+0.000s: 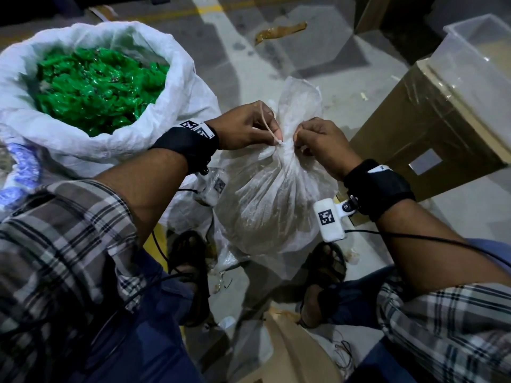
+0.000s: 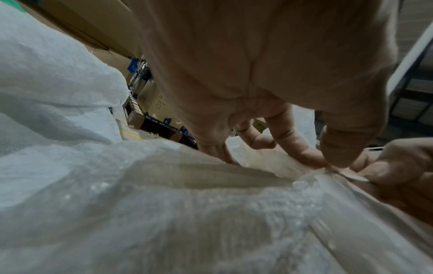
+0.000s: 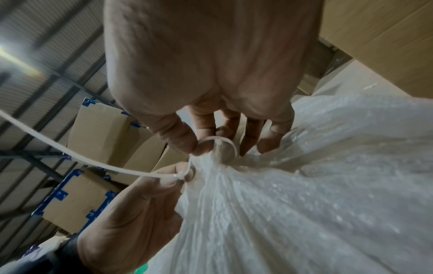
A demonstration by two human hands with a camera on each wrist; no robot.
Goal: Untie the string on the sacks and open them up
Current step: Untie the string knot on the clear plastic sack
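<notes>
Right now I'm mid-untying: my left hand [image 1: 243,128] pinches the string [image 3: 131,171] at its knot, my right hand [image 1: 318,142] pinches the loop round the clear sack's [image 1: 273,205] gathered neck — between my feet. Next, work that loop slack — gently.

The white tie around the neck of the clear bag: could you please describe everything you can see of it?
The white tie is a thin, flat strap, plastic by its look, like a cable tie. It is cinched round the gathered neck of the clear bag, which is thus still closed. A small lump at the neck may be its lock or knot; its long free tail runs up and away. The left hand pinches it at that lump, and the right hand pinches the loop on the other side.
</notes>
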